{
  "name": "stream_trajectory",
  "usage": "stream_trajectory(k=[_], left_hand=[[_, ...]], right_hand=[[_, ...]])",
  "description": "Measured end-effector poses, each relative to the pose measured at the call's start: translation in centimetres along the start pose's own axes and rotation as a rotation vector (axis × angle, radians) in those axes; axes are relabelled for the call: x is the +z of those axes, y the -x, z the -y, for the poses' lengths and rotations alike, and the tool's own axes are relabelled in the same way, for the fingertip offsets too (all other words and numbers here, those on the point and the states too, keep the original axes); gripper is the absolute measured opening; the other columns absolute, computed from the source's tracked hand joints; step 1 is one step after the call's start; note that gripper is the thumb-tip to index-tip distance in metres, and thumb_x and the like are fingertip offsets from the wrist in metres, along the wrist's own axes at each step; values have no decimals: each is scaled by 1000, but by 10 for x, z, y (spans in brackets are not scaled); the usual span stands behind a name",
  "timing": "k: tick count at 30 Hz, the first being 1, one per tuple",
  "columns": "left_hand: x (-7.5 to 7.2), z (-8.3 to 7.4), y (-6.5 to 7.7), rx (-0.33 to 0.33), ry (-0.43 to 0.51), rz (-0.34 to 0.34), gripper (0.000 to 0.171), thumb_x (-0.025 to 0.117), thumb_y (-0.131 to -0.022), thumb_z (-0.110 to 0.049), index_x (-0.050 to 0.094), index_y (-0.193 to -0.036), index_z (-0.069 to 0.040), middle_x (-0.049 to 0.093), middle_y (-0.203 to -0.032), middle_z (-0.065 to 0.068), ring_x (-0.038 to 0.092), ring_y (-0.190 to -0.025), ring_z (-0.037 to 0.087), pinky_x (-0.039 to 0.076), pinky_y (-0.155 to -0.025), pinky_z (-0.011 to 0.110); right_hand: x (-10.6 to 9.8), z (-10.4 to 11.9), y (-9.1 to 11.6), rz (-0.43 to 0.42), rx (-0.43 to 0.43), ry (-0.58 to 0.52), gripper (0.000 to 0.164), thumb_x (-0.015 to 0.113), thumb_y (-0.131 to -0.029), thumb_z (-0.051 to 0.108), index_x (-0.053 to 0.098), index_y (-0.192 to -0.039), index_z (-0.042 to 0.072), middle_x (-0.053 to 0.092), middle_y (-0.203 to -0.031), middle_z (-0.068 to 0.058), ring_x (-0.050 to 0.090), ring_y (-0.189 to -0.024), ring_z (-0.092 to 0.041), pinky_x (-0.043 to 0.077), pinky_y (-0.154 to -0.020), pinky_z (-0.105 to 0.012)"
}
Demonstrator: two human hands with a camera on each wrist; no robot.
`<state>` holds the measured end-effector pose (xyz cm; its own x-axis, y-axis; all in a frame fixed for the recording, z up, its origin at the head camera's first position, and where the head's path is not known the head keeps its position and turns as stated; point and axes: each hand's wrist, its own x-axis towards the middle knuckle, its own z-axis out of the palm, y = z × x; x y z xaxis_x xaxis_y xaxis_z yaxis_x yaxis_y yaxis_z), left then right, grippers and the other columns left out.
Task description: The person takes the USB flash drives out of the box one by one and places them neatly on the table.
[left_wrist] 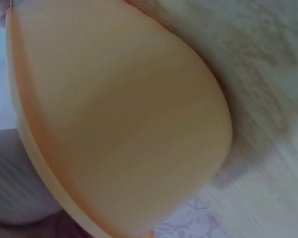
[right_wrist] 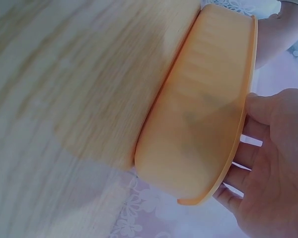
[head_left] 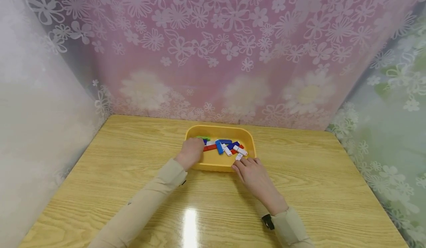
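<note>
A yellow plastic bin (head_left: 213,167) holds small oblong pieces in white, blue, red and green, several seamed like capped USB sticks. My left hand (head_left: 191,152) reaches over the near rim into its left end. Those fingertips are hidden from the head view, and in the left wrist view the bin's wall (left_wrist: 124,119) covers them; I cannot tell whether they hold a piece. At the near right corner, my right hand (head_left: 253,175) has its fingers over the rim and its thumb (right_wrist: 260,106) at the rim's outer side. Close by its fingertips is a white piece (head_left: 239,156).
Beneath the bin is a wood-grain table (head_left: 133,148). A pink flowered curtain (head_left: 213,74) hangs behind its far edge, with pale cloth walls to either side. A blue piece (head_left: 219,147) lies across others mid-bin, beside a red one (head_left: 209,148).
</note>
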<state>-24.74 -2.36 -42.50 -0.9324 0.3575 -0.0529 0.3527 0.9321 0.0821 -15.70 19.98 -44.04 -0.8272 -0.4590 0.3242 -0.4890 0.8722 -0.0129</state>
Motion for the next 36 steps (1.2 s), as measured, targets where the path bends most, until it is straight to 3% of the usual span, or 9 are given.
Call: stream_trajectory(k=[7,14,17,22,28,36], left_hand=[[-8,4,7,42,130,-69,14,64,-95,3,67,-107,-3,71,-97,13,69,-85,28,58,-73,41],[-11,9,17,138,298,-167,25,76,-91,-8,67,-113,-5,73,-104,13,69,-92,28,57,-81,42],[-14,11,23,154,371,-204,24,74,-93,-9,66,-115,-4,72,-101,12,68,-83,23,57,-76,38],[-26,16,39,111,469,-246,26,73,-94,-15,65,-117,-7,72,-98,7,66,-77,16,56,-70,31],[-39,30,64,61,556,-282,28,73,-94,-12,65,-119,-6,73,-105,11,72,-87,23,58,-70,32],[-30,49,91,8,581,-276,25,75,-92,-11,65,-115,-6,72,-102,10,71,-86,24,58,-73,37]], right_hand=[[0,2,-1,-10,-5,0,14,62,-102,25,68,-95,14,64,-86,0,58,-81,-24,45,-82,-43],[0,3,-2,2,5,-5,15,62,-102,25,69,-96,14,65,-87,0,59,-82,-24,45,-84,-43],[1,4,-2,-1,3,-5,15,62,-102,25,69,-96,14,65,-87,0,58,-81,-24,45,-83,-43],[2,4,-2,-1,7,-7,14,63,-102,25,71,-98,13,67,-89,-1,60,-82,-25,45,-84,-44],[0,5,-2,25,33,-16,16,62,-102,25,71,-99,13,67,-90,-2,61,-86,-26,45,-86,-45],[-1,5,-2,34,40,-16,16,61,-103,25,70,-97,13,67,-89,-2,61,-86,-26,45,-87,-45]])
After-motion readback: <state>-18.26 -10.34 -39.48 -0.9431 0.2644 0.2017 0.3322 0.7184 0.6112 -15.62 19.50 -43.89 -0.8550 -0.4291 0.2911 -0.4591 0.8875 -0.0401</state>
